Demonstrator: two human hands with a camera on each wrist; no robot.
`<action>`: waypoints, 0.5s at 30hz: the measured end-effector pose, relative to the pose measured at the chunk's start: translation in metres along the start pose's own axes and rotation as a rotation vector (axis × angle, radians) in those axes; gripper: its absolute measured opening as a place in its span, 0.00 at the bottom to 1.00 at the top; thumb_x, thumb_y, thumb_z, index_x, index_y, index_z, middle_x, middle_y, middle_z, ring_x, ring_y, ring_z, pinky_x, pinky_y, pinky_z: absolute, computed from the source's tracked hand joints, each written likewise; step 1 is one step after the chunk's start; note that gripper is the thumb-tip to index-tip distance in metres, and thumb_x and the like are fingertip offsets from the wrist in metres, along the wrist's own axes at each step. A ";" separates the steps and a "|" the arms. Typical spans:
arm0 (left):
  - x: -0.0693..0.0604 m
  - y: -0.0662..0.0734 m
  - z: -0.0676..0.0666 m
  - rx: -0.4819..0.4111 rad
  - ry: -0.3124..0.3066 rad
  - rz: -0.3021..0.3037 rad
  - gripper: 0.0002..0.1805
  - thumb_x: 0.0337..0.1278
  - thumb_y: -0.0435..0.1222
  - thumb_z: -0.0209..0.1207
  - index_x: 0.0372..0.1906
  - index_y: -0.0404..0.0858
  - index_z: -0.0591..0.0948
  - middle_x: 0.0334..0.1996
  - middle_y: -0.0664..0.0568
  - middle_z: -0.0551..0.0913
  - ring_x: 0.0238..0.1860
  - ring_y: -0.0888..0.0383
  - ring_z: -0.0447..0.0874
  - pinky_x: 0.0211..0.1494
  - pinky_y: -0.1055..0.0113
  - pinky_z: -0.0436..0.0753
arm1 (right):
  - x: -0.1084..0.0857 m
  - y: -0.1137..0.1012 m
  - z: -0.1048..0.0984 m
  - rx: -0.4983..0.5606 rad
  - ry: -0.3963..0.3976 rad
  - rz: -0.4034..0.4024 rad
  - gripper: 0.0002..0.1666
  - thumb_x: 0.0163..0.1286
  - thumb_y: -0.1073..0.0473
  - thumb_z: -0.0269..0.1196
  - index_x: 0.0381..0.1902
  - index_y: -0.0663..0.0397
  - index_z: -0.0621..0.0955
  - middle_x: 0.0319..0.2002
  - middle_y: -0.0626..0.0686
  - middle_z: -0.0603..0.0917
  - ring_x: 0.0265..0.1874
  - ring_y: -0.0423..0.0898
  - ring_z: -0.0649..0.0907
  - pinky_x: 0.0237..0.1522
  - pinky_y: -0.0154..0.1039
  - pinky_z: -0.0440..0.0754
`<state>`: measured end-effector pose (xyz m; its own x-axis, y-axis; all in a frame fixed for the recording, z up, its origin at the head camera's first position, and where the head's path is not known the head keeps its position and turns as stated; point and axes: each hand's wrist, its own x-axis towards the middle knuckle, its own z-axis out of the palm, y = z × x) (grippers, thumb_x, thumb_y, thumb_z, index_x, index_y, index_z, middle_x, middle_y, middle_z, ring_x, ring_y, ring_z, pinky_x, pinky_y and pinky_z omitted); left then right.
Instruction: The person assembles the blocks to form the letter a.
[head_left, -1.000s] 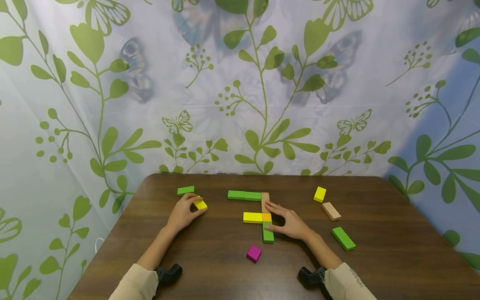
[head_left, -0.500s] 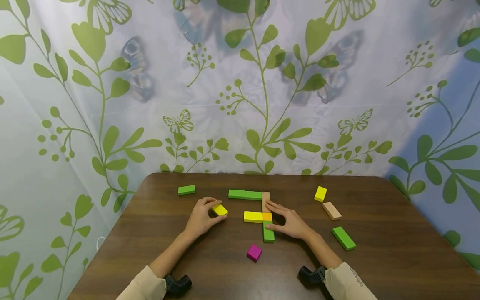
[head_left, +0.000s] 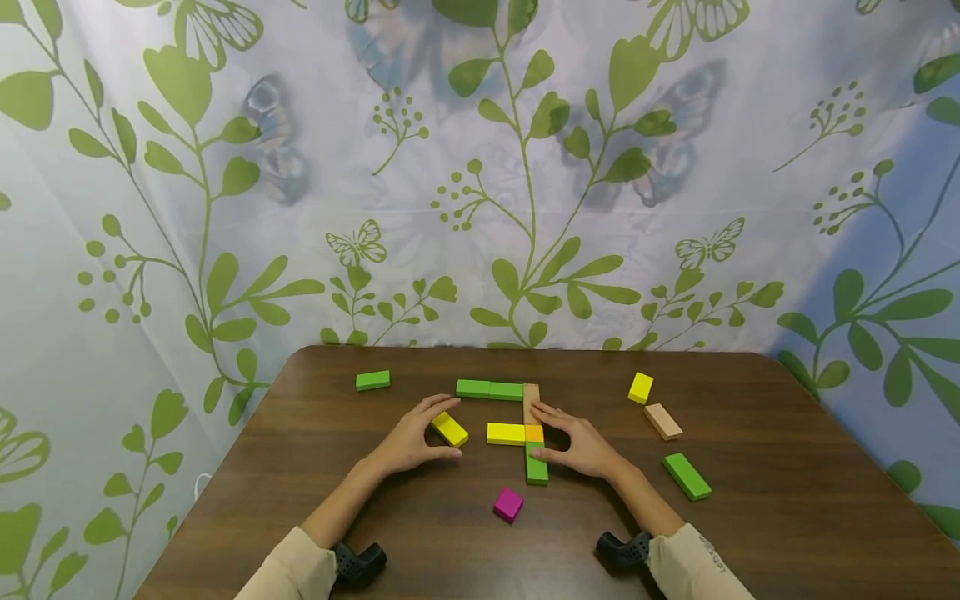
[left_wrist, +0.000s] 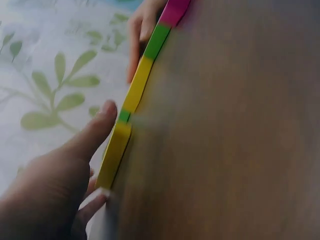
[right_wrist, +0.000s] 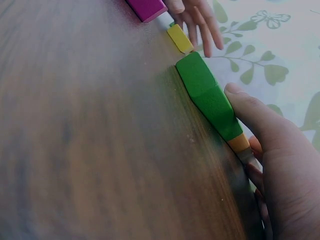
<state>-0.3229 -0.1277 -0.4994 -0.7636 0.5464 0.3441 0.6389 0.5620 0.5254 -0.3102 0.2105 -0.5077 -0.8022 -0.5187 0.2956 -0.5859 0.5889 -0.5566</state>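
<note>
In the head view my left hand (head_left: pixel 411 439) spreads its thumb and fingers about a yellow block (head_left: pixel 450 428) lying slanted on the table. The thumb is apart from it; the fingertips are at its far end, and contact there is hard to tell. My right hand (head_left: pixel 583 446) rests at a row of joined blocks: a natural wood block (head_left: pixel 531 403), an orange block (head_left: pixel 533 433) and a green block (head_left: pixel 536 468). Its thumb touches the green block and its fingers touch the wooden one. Another yellow block (head_left: pixel 506 433) abuts the orange block's left side.
Two green blocks (head_left: pixel 489 390) run left from the wooden block's far end. A magenta block (head_left: pixel 507 505) lies in front. One green block (head_left: pixel 372 381) is at the far left. A yellow (head_left: pixel 641 388), a wooden (head_left: pixel 663 422) and a green block (head_left: pixel 687 477) lie to the right.
My left hand has brought the yellow block rightward toward the joined blocks, then spread its thumb away from it. My right hand has stayed in place.
</note>
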 end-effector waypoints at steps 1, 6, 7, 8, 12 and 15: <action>0.000 -0.003 -0.003 -0.019 -0.020 0.014 0.44 0.43 0.56 0.66 0.67 0.43 0.66 0.64 0.46 0.65 0.62 0.46 0.64 0.59 0.47 0.68 | 0.000 0.000 0.000 -0.001 -0.002 0.003 0.45 0.57 0.37 0.63 0.68 0.49 0.65 0.68 0.49 0.62 0.64 0.60 0.62 0.58 0.63 0.61; -0.002 -0.013 -0.012 -0.058 -0.081 0.067 0.35 0.51 0.48 0.63 0.64 0.39 0.69 0.61 0.49 0.70 0.61 0.49 0.67 0.60 0.51 0.68 | 0.000 -0.001 0.000 -0.001 -0.007 0.009 0.45 0.57 0.38 0.63 0.68 0.48 0.65 0.68 0.48 0.62 0.64 0.61 0.61 0.58 0.64 0.61; -0.002 -0.014 -0.013 -0.064 -0.084 0.077 0.33 0.53 0.46 0.63 0.63 0.39 0.70 0.60 0.48 0.71 0.60 0.49 0.68 0.59 0.51 0.69 | 0.000 -0.001 -0.001 0.000 -0.006 0.007 0.45 0.57 0.38 0.64 0.68 0.49 0.65 0.68 0.48 0.62 0.64 0.62 0.62 0.57 0.64 0.61; -0.002 -0.015 -0.014 -0.066 -0.084 0.084 0.31 0.54 0.45 0.62 0.63 0.38 0.71 0.59 0.48 0.72 0.60 0.49 0.69 0.59 0.51 0.70 | 0.000 -0.001 -0.001 0.002 -0.004 0.005 0.44 0.57 0.38 0.64 0.68 0.49 0.65 0.68 0.49 0.62 0.64 0.62 0.62 0.57 0.64 0.61; -0.002 -0.016 -0.014 -0.058 -0.058 0.084 0.26 0.54 0.42 0.63 0.58 0.38 0.75 0.55 0.48 0.76 0.56 0.49 0.73 0.56 0.52 0.73 | 0.000 -0.002 -0.002 0.007 0.001 0.003 0.44 0.57 0.39 0.64 0.68 0.50 0.65 0.68 0.49 0.62 0.64 0.63 0.62 0.57 0.64 0.61; -0.002 -0.016 -0.014 -0.051 -0.037 0.066 0.24 0.51 0.40 0.65 0.55 0.38 0.79 0.51 0.49 0.78 0.52 0.51 0.76 0.52 0.54 0.75 | 0.000 -0.001 -0.001 0.002 0.000 0.002 0.44 0.57 0.38 0.64 0.68 0.49 0.65 0.68 0.49 0.62 0.64 0.62 0.62 0.57 0.64 0.61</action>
<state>-0.3328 -0.1465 -0.4970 -0.7155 0.6043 0.3505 0.6812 0.4922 0.5419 -0.3097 0.2102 -0.5061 -0.8036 -0.5173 0.2944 -0.5838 0.5891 -0.5587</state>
